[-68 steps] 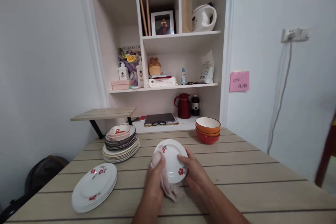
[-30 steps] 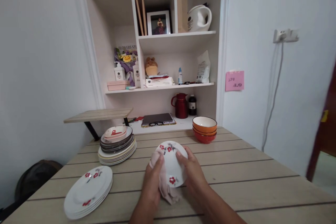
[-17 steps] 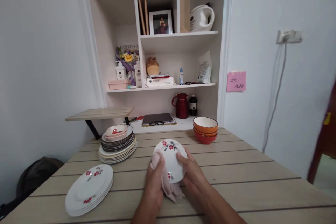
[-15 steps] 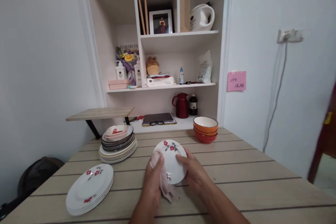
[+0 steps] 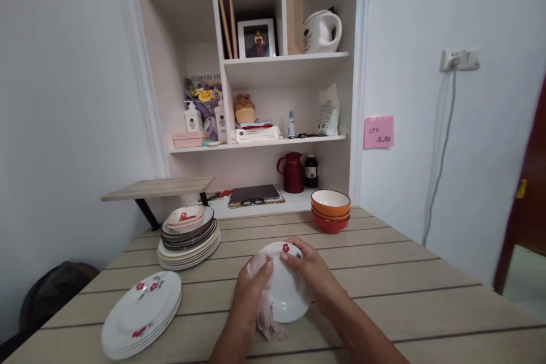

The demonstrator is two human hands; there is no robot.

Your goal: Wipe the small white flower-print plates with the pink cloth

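A small white plate [image 5: 288, 296] with red flowers is held tilted above the table's near middle. My right hand [image 5: 313, 273] grips its right rim, thumb on the upper face and fingers behind. My left hand [image 5: 251, 290] is closed around a pale pink cloth [image 5: 265, 310], pressing it against the plate's left edge; the cloth's end hangs below. The left fingers behind the plate are hidden. To the left lies a stack of matching flowered plates [image 5: 143, 313], apart from both hands.
Beyond that stack stand more plates [image 5: 187, 247] topped by small dishes [image 5: 185, 216]. Orange and red bowls [image 5: 330, 213] are nested at the back right. A raised wooden shelf [image 5: 157, 187] juts over the left rear. Behind the table, a shelf unit holds a red jug [image 5: 293, 173] and a laptop [image 5: 253, 194].
The plate has turned in my hands, its flowers now further right and partly under my right thumb. Both hands and the plate sit slightly lower, and the whole view has shifted a little.
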